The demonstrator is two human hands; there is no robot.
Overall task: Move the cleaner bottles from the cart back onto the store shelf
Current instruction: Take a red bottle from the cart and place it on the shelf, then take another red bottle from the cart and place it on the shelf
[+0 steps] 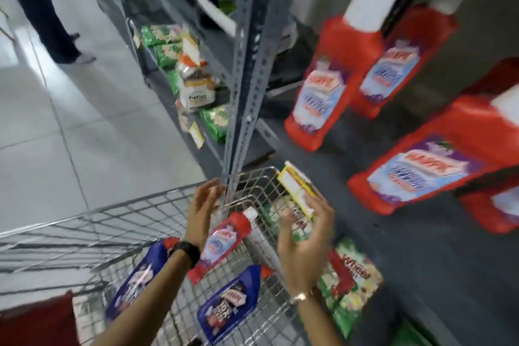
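Grey shelf (365, 166) with red bottles (323, 84), wire cart (112, 222), both hands (203, 211) spread-fingered, empty

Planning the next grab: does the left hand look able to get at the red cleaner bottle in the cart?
Probably yes. The left hand is open and empty just above the red cleaner bottle, which lies uncovered in the wire cart; nothing sits between them.

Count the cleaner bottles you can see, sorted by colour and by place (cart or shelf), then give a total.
Red bottles on the shelf: 5
Red bottles in the cart: 1
Blue bottles in the cart: 2
Total: 8
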